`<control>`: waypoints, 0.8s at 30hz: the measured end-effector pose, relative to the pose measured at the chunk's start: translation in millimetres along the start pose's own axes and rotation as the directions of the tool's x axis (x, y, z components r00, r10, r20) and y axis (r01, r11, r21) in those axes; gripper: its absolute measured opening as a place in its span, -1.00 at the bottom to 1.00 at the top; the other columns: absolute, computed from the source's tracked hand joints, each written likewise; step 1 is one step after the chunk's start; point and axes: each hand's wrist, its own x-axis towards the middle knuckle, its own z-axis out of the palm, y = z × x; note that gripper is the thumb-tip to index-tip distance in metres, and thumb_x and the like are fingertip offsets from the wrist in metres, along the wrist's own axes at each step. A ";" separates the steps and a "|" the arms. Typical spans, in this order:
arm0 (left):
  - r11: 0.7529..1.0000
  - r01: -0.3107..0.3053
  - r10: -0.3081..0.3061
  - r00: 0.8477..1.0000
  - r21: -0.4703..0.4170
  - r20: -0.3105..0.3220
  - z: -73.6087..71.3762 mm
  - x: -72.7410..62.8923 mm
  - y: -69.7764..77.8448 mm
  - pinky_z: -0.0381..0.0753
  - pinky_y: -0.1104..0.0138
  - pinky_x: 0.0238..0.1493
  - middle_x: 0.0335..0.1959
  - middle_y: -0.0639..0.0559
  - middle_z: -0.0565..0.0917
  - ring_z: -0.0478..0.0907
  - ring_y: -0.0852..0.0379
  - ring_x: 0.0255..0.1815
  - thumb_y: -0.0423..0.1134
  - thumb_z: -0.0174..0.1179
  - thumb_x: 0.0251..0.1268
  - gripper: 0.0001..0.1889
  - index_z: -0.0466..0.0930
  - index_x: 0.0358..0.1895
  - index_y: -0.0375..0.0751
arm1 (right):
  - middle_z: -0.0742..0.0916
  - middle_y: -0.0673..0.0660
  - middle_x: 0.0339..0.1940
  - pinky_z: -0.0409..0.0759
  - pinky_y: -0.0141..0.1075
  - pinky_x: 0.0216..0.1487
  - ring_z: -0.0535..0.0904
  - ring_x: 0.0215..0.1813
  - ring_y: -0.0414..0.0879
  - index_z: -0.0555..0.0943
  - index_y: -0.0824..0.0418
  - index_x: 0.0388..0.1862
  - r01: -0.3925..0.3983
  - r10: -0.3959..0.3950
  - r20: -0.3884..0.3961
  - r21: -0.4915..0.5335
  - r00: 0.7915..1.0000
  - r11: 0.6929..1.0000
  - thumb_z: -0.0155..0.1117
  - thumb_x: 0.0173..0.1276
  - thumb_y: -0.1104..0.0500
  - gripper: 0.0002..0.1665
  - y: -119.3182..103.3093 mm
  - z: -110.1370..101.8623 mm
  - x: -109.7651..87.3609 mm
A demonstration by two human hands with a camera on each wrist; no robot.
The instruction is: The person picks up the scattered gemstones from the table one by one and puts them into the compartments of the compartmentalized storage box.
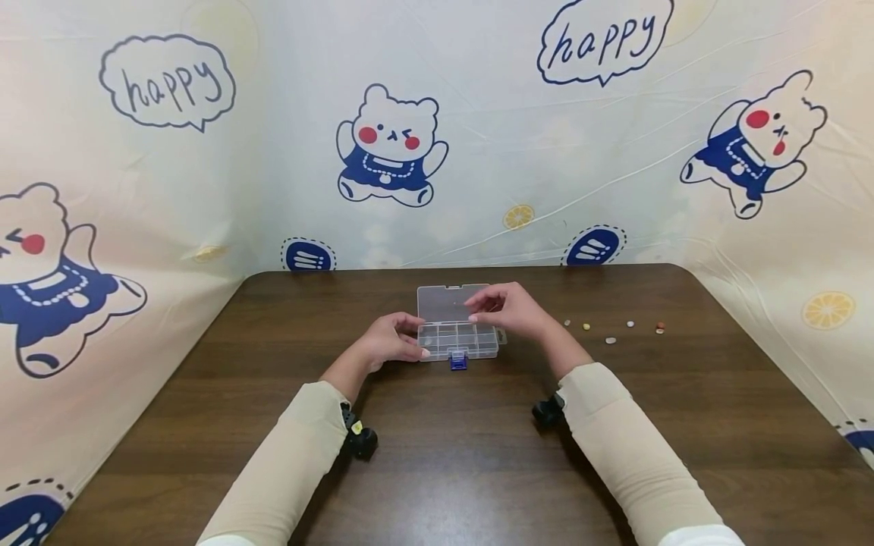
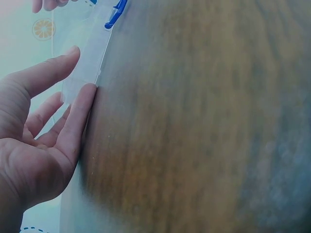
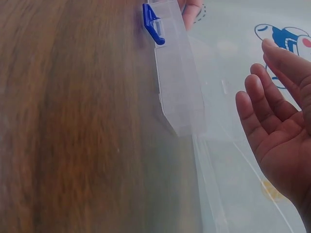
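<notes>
A clear plastic compartment box (image 1: 447, 356) lies on the table with its lid (image 1: 437, 303) raised at the back and a blue latch (image 1: 458, 361) at the front. My left hand (image 1: 389, 339) holds its left end, thumb at the front corner and fingers at the rear one. Over the right rear part hovers my right hand (image 1: 508, 309), fingers slightly bent, thumb and forefinger apart. In the right wrist view nothing shows between the right fingers (image 3: 252, 90). Whether small things lie in the compartments is hard to tell.
Right of the box several small coloured pebble-like pieces lie scattered, among them a yellow one (image 1: 586, 327), a white one (image 1: 611, 340) and a reddish one (image 1: 659, 327). The brown wooden table (image 1: 437, 455) ends at a printed curtain (image 1: 478, 189) behind.
</notes>
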 end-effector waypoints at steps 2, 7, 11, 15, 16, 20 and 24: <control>1.000 0.000 0.000 1.000 0.002 0.000 0.1 -0.7 0.7 0.72 0.21 -0.16 0.13 -0.19 0.49 0.55 -0.04 -0.12 -0.54 0.49 -0.11 -0.34 0.52 0.18 -0.22 | 0.73 0.06 -0.27 0.61 -0.21 -0.21 0.56 -0.25 0.01 0.72 0.26 -0.08 -0.008 0.008 -0.005 -0.001 1.000 1.000 0.49 0.20 0.19 -0.69 -0.4 -2.3 -2.3; 1.000 0.002 -0.002 1.000 0.008 0.002 0.4 -1.8 2.2 0.72 0.22 -0.16 0.14 -0.18 0.49 0.55 -0.04 -0.12 -0.54 0.49 -0.11 -0.34 0.53 0.18 -0.21 | 0.72 0.09 -0.25 0.59 -0.20 -0.20 0.54 -0.23 0.04 0.71 0.30 -0.06 -0.028 0.028 -0.013 0.012 1.000 1.000 0.48 0.21 0.17 -0.65 -0.4 -8.7 -8.2; 1.000 -0.002 0.002 1.000 0.010 0.001 0.5 -1.6 2.7 0.72 0.22 -0.17 0.14 -0.18 0.49 0.55 -0.04 -0.13 -0.54 0.49 -0.11 -0.34 0.52 0.18 -0.21 | 0.71 0.12 -0.23 0.58 -0.24 -0.20 0.53 -0.21 0.05 0.70 0.31 -0.05 -0.041 0.042 -0.028 0.018 0.999 0.999 0.48 0.21 0.18 -0.65 0.4 -13.4 -12.5; 1.000 0.000 0.000 1.000 0.003 0.001 0.7 -1.8 2.8 0.72 0.21 -0.17 0.14 -0.18 0.49 0.55 -0.04 -0.12 -0.55 0.49 -0.12 -0.33 0.52 0.19 -0.21 | 0.72 0.17 -0.21 0.58 -0.28 -0.23 0.53 -0.20 0.08 0.70 0.33 -0.04 -0.057 0.058 -0.041 0.011 0.998 0.998 0.46 0.23 0.23 -0.67 3.2 -17.2 -16.2; 1.000 -0.001 0.001 1.000 0.006 0.001 0.5 -1.8 2.5 0.72 0.21 -0.17 0.15 -0.19 0.49 0.55 -0.04 -0.12 -0.55 0.49 -0.11 -0.33 0.52 0.19 -0.21 | 0.72 0.18 -0.21 0.58 -0.28 -0.24 0.53 -0.20 0.09 0.69 0.34 -0.04 -0.061 0.062 -0.042 0.009 0.997 0.998 0.45 0.23 0.25 -0.67 4.3 -18.0 -17.0; 1.000 0.001 -0.001 1.000 0.011 -0.002 0.6 -2.0 1.6 0.71 0.22 -0.16 0.14 -0.18 0.49 0.55 -0.04 -0.12 -0.53 0.50 -0.11 -0.33 0.52 0.19 -0.20 | 0.72 0.22 -0.23 0.59 -0.28 -0.26 0.54 -0.22 0.11 0.69 0.36 -0.06 -0.059 0.059 -0.053 0.003 0.997 0.998 0.44 0.22 0.30 -0.70 8.9 -21.2 -21.0; 1.000 0.001 -0.001 1.000 0.014 -0.004 0.9 -2.1 1.7 0.71 0.22 -0.16 0.14 -0.17 0.49 0.55 -0.04 -0.12 -0.53 0.50 -0.11 -0.33 0.53 0.19 -0.20 | 0.73 0.15 -0.24 0.60 -0.29 -0.25 0.55 -0.24 0.04 0.71 0.32 -0.07 -0.052 0.052 -0.068 0.002 0.996 0.999 0.47 0.21 0.25 -0.69 11.7 -25.0 -27.0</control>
